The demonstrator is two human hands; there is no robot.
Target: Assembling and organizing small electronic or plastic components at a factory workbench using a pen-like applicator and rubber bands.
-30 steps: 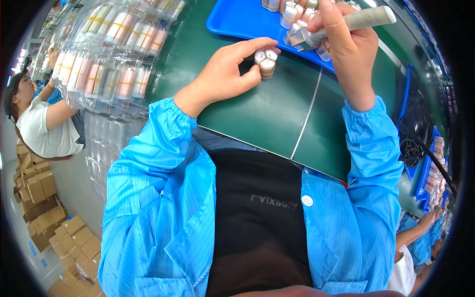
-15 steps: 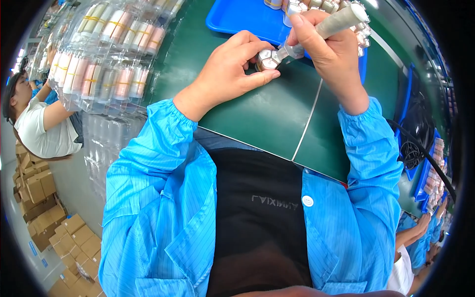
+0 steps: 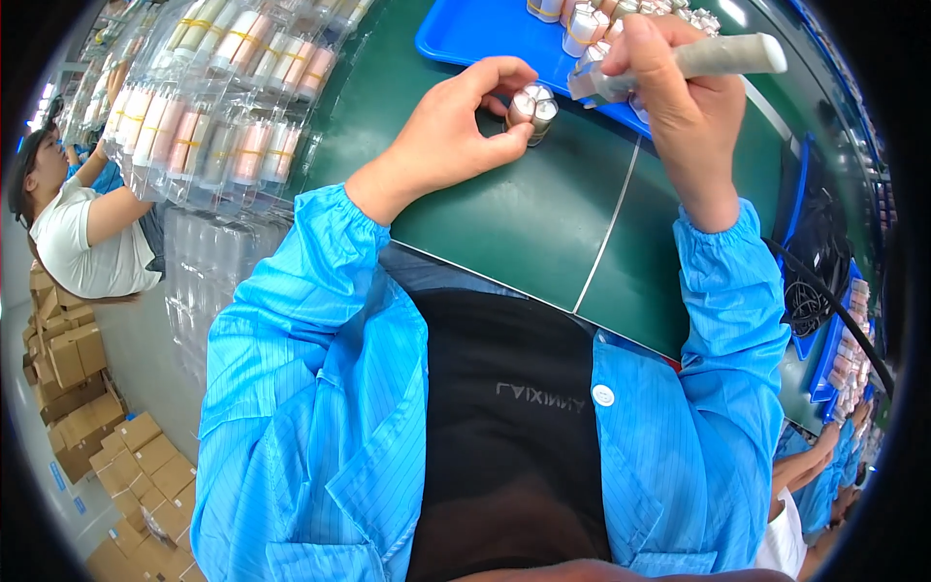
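Observation:
My left hand [image 3: 446,131] has its thumb and fingers curled round a small bundle of short cylinders [image 3: 535,103] with shiny white ends facing up. The bundle stands on the green tabletop, close to the front edge of a blue tray [image 3: 451,29]. In my right hand [image 3: 687,116] is a tool with a thick, pale grey wrapped handle [image 3: 732,55] and a flat, translucent head. Its head hovers over the tray's edge, apart from the bundle. I cannot make out the exact kind of tool.
More bundles of cylinders [image 3: 587,27] fill the back of the tray. Clear plastic trays of pink, grey and white banded cylinders [image 3: 184,145] are stacked at left. A co-worker [image 3: 92,228] is beyond them, near cardboard boxes [image 3: 73,354]. At right lie a black cable [image 3: 834,310] and another loaded tray.
My right hand has moved right, drawing the tool's head away from the bundle. My left hand still holds the bundle, its fingers slightly shifted, leaving the white ends more exposed.

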